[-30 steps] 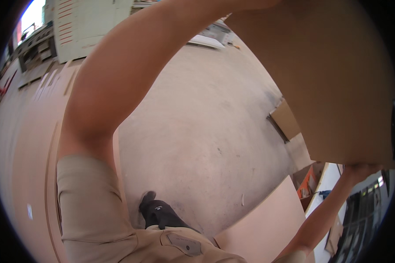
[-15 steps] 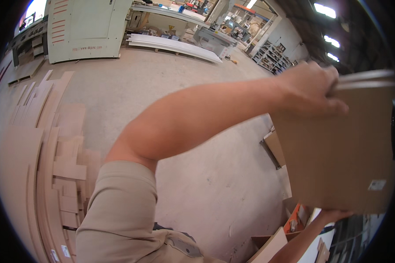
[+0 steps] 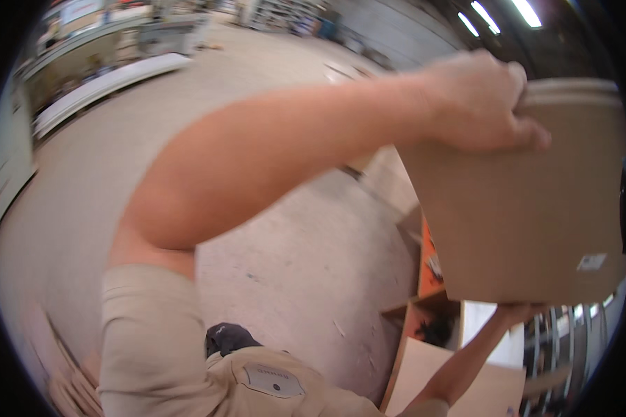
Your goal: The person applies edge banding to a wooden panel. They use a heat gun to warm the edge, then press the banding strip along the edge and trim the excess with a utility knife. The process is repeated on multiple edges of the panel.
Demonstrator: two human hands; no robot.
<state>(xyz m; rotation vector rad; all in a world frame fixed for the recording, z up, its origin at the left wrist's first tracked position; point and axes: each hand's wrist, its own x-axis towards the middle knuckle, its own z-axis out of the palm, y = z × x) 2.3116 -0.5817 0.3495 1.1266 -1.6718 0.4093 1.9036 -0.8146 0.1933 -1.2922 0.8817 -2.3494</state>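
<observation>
A brown flat panel [image 3: 515, 208] with a small white label near its lower right corner stands on edge at the right side of the view. My left arm stretches across, and my left hand [image 3: 476, 101] is closed over the panel's pale top edge, the thumb on the near face. Below, my right hand [image 3: 518, 313] supports the bottom edge; its fingers are mostly hidden beneath and behind the panel. The panel is off the floor, held between both hands.
Under the panel, at lower right, stands an open wooden box [image 3: 431, 306] with orange inside and a pale board [image 3: 459, 375] beside it. A metal rack [image 3: 563, 340] is at far right. Wooden strips [image 3: 55, 368] lie lower left; a long white stack [image 3: 111, 87] lies upper left.
My view has swung to the right, so the machines and the wood strips have shifted left. Both hands keep hold of the panel, and the box beneath shows more.
</observation>
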